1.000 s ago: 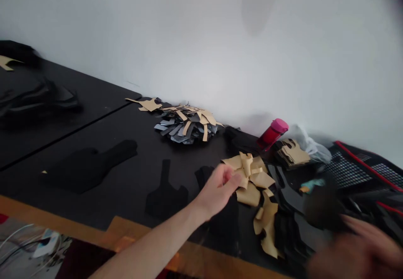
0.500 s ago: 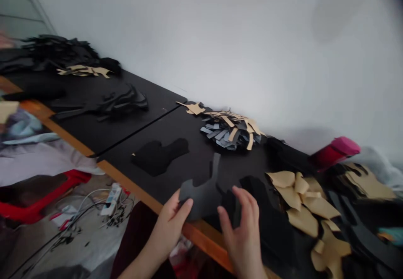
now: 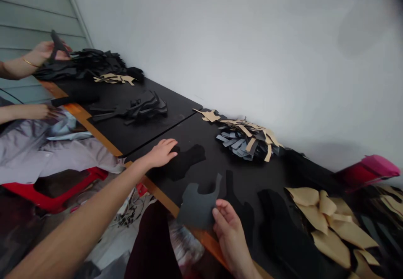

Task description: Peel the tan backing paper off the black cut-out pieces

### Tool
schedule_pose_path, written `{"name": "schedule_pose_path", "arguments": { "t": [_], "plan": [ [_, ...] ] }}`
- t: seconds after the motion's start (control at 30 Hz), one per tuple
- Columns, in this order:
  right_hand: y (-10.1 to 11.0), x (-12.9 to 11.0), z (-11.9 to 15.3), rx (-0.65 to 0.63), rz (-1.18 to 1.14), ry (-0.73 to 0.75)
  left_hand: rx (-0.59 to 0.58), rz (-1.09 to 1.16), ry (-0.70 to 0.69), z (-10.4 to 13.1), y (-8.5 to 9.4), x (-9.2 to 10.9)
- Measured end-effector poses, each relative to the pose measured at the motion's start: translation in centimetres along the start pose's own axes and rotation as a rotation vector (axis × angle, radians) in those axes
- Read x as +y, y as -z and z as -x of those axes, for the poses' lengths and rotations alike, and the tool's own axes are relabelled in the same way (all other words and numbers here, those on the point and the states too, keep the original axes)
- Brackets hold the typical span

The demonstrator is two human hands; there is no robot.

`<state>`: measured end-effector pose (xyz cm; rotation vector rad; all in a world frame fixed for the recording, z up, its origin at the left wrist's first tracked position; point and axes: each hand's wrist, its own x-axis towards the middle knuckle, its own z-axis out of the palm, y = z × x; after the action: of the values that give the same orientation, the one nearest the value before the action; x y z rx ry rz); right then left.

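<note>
One dark-grey cut-out [image 3: 198, 207] was at lower centre, pinched at its right edge by the right hand [image 3: 229, 228]. The left hand [image 3: 163, 152], arm extended, was palm down, fingers unclenched, at one black cut-out [image 3: 189, 160] mid-frame; contact could not be determined. One pink-capped bottle [image 3: 365, 173] was at far right.

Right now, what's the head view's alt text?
The wearer's right hand holds a grey cutout at the table edge; the left hand is at a black cutout. Beyond lies a pile of cutouts; far left, another person's hand holds a dark piece.
</note>
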<state>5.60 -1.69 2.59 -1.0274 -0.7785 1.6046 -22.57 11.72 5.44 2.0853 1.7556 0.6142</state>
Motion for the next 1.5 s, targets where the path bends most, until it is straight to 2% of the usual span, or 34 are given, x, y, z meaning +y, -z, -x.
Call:
{"name": "schedule_pose_path", "arguments": {
  "t": [0.07, 0.13, 0.23, 0.33, 0.47, 0.6, 0.67, 0.7, 0.77, 0.87, 0.97, 1.03, 1.1, 1.2, 1.27, 1.37, 1.43, 1.5],
  "plan": [
    [0.9, 0.0, -1.0, 0.067, 0.018, 0.037, -0.114, -0.018, -0.042, -2.1, 0.8, -1.7],
    [2.4, -0.7, -2.2, 0.129, 0.034, 0.064, -0.194, -0.027, -0.091, -3.2, 1.1, -2.5],
    [4.4, -2.3, -3.5, 0.182, 0.024, 0.077, -0.226, -0.024, -0.140, -3.5, 1.2, -2.6],
    [5.1, -3.6, -3.5, 0.164, -0.013, 0.066, -0.167, -0.004, -0.152, -3.3, 1.1, -2.0],
    [4.7, -4.5, -2.2, 0.075, -0.076, 0.050, -0.052, 0.061, -0.154, -2.5, 1.6, -0.7],
    [4.8, -5.9, -0.6, 0.074, -0.179, 0.051, 0.049, 0.216, -0.155, -0.8, 3.3, 1.7],
    [5.0, -6.7, 0.0, 0.105, -0.213, 0.063, 0.089, 0.317, -0.138, 0.6, 3.5, 3.3],
    [5.1, -7.0, 0.2, 0.124, -0.226, 0.072, 0.097, 0.365, -0.129, 1.4, 3.0, 4.3],
    [5.1, -7.6, 0.6, 0.146, -0.238, 0.089, 0.089, 0.439, -0.112, 3.0, 1.1, 6.2],
    [5.0, -7.8, 0.9, 0.120, -0.199, 0.075, 0.088, 0.491, -0.091, 5.1, -3.7, 8.7],
    [4.6, -7.5, 0.9, 0.080, -0.103, 0.029, 0.144, 0.491, -0.057, 6.5, -8.0, 10.1],
    [4.4, -7.0, 0.7, 0.097, -0.047, 0.025, 0.191, 0.477, -0.044, 7.3, -9.4, 10.3],
    [4.2, -6.4, 0.3, 0.132, -0.004, 0.028, 0.244, 0.456, -0.037, 8.4, -9.6, 10.4],
    [3.5, -5.2, -0.3, 0.136, 0.047, 0.003, 0.295, 0.494, 0.033, 10.5, -8.8, 10.6],
    [3.1, -4.1, -0.5, 0.096, 0.085, -0.017, 0.257, 0.620, 0.134, 12.0, -8.4, 11.0],
    [2.6, -2.6, -0.3, 0.031, 0.184, -0.050, 0.214, 0.766, 0.246, 13.9, -8.9, 11.5],
    [2.7, -2.0, -0.1, 0.048, 0.235, -0.053, 0.260, 0.739, 0.259, 14.8, -9.5, 11.4],
    [3.0, -1.9, 0.0, 0.125, 0.236, -0.034, 0.346, 0.607, 0.207, 15.5, -9.9, 10.8]
  ]
}}
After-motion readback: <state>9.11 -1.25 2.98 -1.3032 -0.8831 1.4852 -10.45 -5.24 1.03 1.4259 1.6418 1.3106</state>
